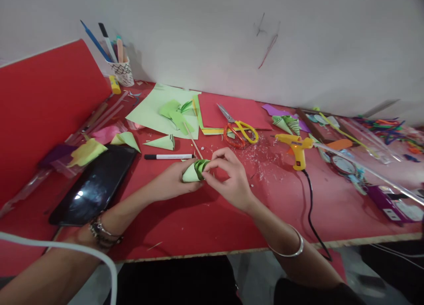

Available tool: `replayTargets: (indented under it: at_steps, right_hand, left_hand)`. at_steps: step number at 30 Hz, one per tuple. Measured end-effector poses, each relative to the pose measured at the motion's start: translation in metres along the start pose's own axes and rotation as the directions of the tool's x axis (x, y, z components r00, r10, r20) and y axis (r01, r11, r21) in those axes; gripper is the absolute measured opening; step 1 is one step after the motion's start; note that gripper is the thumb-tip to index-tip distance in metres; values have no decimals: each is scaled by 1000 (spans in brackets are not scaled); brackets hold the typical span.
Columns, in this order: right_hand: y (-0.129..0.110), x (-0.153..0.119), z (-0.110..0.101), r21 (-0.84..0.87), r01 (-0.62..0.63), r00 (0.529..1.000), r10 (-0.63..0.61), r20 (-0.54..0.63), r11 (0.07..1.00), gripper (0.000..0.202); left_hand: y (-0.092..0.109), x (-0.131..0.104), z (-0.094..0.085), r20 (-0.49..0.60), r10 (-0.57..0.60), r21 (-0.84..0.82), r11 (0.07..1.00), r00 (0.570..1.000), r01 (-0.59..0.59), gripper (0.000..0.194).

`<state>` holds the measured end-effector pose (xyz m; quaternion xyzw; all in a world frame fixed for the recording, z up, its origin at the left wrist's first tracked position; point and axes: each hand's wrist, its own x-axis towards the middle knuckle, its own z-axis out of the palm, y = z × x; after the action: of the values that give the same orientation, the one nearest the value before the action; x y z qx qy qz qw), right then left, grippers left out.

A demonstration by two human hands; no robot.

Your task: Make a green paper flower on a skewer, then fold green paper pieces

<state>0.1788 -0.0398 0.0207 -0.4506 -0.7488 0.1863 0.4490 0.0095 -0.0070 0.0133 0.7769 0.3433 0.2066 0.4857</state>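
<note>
My left hand (pixel 172 180) is closed around a light green paper cone (pixel 190 174) with darker green paper folds at its mouth. At that mouth, the fingers of my right hand (pixel 228 175) pinch the edge of the green folds. Just beyond my left hand lies a marker (pixel 170 156) with a black cap. A thin wooden stick (pixel 193 140) points toward the cone from behind. Another pale green paper cone (pixel 161 142) rests on its side past the marker.
Scissors (pixel 236 127) with red and yellow handles lie by stacked coloured paper (pixel 228 111). To the right sits a yellow glue gun (pixel 296 148), its black cord (pixel 310 208) running off the table's front edge. A black tablet (pixel 96 186) lies left, near a pen cup (pixel 122 72). Paper scraps and glue strings litter the red table (pixel 212 234).
</note>
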Motion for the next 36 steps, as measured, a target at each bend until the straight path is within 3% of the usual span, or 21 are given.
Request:
replayTargets:
  at_steps: [3, 5, 10, 13, 22, 30, 36]
  right_hand:
    - [2, 1, -2, 52, -31, 997, 35, -73, 998, 4]
    - [3, 2, -4, 41, -19, 998, 21, -53, 999, 6]
    - [7, 2, -8, 19, 7, 977, -11, 212, 1000, 8]
    - [8, 2, -10, 17, -25, 945, 18, 327, 1000, 8]
    - [8, 3, -14, 76, 18, 938, -43, 344, 997, 6]
    - [9, 4, -18, 95, 75, 887, -110, 448, 993, 9]
    - [6, 3, -17, 131, 95, 902, -141, 408, 987, 14]
  left_hand:
    - [-1, 0, 0, 25, -1, 122, 993, 1000, -2, 28]
    - [-1, 0, 0, 40, -15, 219, 976, 999, 6, 33]
    - [-1, -1, -2, 78, -26, 458, 889, 997, -13, 28]
    - [-2, -2, -4, 114, -26, 507, 861, 993, -36, 26]
    - [4, -2, -10, 188, -38, 212, 977, 981, -3, 26]
    - [-1, -2, -9, 331, -137, 4, 990, 934, 144, 27]
    - [1, -3, -11, 372, -131, -124, 974, 919, 189, 24]
